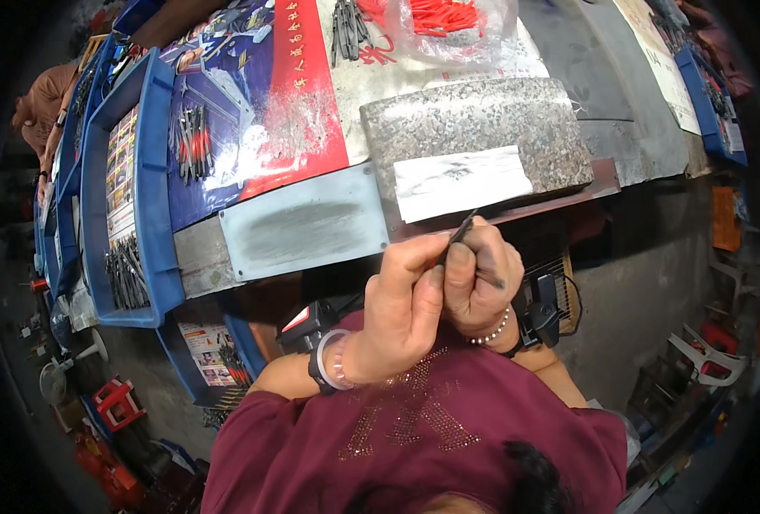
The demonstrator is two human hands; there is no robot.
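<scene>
Person [287, 375] in a short-sleeved maroon shirt [491, 403] holds both hands together; the left hand [404, 295] and the right hand [481, 278] pinch a slim black rod [460, 231] between thumbs and fingers; the rod's tip points toward a flat white sheet [431, 190] on a speckled grey stone block [482, 107]; at left, a darkly smudged, pale blue-grey rectangular plate [251, 257] lies near a blue plastic tray [157, 171].

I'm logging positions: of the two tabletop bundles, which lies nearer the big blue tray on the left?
The bundle with red pieces, on the purple sheet; the dark bundle lies farther right, beside red strips.
</scene>
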